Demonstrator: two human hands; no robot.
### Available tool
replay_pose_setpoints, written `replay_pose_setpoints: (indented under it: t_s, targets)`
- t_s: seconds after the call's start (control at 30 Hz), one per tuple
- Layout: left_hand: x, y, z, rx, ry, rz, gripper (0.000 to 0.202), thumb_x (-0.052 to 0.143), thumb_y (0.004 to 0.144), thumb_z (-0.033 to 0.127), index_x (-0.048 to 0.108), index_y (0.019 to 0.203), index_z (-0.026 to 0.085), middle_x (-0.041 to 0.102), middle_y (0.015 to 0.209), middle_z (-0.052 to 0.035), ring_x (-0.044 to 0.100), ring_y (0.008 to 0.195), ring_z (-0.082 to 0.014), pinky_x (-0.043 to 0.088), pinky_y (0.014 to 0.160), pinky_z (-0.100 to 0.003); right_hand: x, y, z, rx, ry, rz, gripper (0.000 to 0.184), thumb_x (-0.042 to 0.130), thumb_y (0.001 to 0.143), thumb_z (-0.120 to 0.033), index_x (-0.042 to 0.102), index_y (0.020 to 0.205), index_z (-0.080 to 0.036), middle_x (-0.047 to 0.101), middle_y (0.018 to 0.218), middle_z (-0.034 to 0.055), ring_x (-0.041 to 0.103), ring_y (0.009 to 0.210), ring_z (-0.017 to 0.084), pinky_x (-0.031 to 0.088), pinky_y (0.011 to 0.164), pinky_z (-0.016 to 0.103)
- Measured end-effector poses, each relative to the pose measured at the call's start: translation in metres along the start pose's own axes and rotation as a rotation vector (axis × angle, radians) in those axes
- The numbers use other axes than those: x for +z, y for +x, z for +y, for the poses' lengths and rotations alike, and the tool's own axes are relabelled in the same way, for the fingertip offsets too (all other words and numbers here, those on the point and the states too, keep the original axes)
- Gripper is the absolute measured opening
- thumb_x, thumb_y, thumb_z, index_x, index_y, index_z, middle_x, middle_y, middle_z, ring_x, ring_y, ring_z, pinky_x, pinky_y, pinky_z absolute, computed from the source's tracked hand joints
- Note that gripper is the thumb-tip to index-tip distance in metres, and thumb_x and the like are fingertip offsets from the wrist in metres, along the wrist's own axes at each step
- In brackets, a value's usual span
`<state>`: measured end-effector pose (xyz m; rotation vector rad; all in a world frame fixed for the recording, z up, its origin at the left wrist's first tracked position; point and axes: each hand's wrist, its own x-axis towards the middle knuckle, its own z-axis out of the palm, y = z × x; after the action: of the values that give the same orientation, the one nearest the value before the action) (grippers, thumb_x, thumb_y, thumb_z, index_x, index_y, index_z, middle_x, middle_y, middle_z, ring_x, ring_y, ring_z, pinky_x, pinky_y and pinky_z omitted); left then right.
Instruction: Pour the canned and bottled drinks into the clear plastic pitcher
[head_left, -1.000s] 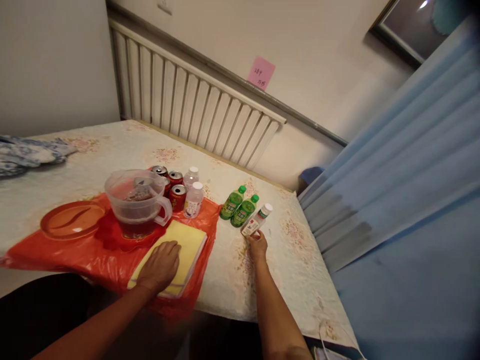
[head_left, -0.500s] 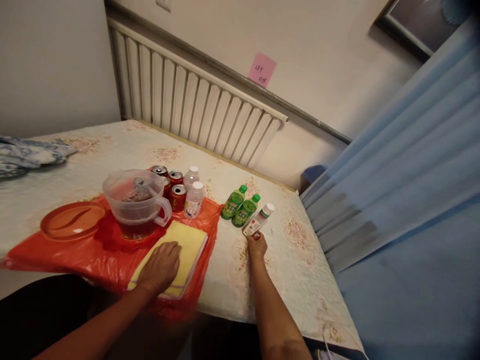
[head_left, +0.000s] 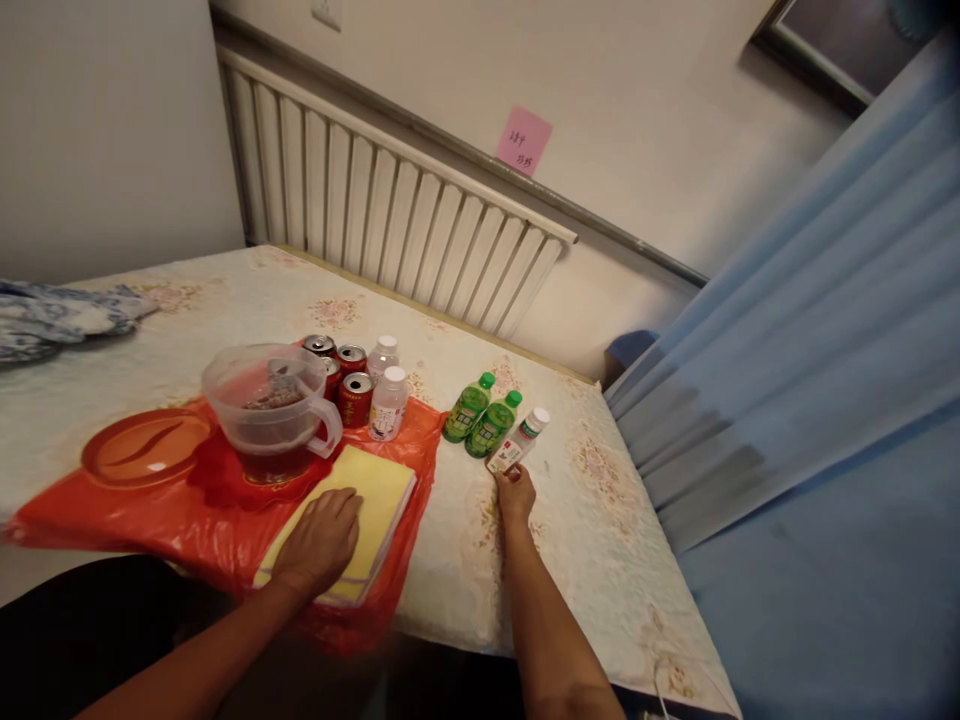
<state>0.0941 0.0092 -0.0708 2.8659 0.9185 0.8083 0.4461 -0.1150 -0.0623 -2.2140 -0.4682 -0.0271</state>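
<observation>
My left hand (head_left: pixel 321 535) lies flat on a folded yellow cloth (head_left: pixel 382 490), fingers stretched out. The fingers of my right hand (head_left: pixel 516 493) are closed round the lower end of a clear bottle (head_left: pixel 517 445) with a white cap and a pale label. This bottle stands beside two green-labelled bottles (head_left: pixel 489 425) with green caps. Left of the cloth is a clear plastic jug (head_left: pixel 255 410) holding dark liquid, its handle turned towards the cloth. Several red drink cans (head_left: pixel 356 398) and two white-capped bottles (head_left: pixel 388 403) stand behind it.
A red plastic sheet (head_left: pixel 150 520) lies under the jug, cloth and an orange lid (head_left: pixel 146 447). Patterned blue-and-white fabric (head_left: pixel 60 318) is at the far left. A radiator (head_left: pixel 390 190) runs behind the table; a blue curtain (head_left: pixel 810 380) hangs along the right.
The view has shifted very slightly. Both hands keep their places, the left on the cloth and the right at the white-capped bottle.
</observation>
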Motion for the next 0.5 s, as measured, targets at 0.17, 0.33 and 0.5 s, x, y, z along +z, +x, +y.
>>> replay_pose_setpoints:
  t_s: [0.17,0.33,0.5]
  targets:
    - [0.0,-0.001,0.0,-0.004,-0.001,0.015,0.028,0.048,0.092,0.016,0.067,0.113,0.014,0.068,0.117,-0.0151,0.06,0.109,-0.0305,0.048,0.097,-0.045,-0.001,-0.001,-0.001,-0.003,-0.01,-0.011,0.048,0.071,0.071,-0.035,0.073,0.113,-0.014,0.073,0.082,0.0055,0.065,0.074,0.023,0.042,0.066,0.028]
    - [0.002,-0.002,-0.001,-0.005,-0.008,0.013,0.029,0.047,0.092,0.017,0.067,0.113,0.015,0.068,0.119,-0.0151,0.06,0.112,-0.031,0.047,0.098,-0.046,-0.001,-0.001,0.003,-0.012,0.013,-0.017,0.049,0.07,0.07,-0.033,0.072,0.115,-0.013,0.073,0.083,0.0058,0.066,0.075,0.022,0.044,0.069,0.028]
    - [0.001,-0.001,0.0,-0.019,-0.011,-0.013,0.03,0.045,0.093,0.016,0.067,0.113,0.013,0.067,0.12,-0.0162,0.058,0.113,-0.0316,0.047,0.099,-0.047,-0.002,-0.011,0.01,-0.011,0.054,0.019,0.055,0.066,0.071,-0.033,0.068,0.12,-0.009,0.073,0.088,0.0075,0.067,0.079,0.023,0.048,0.076,0.029]
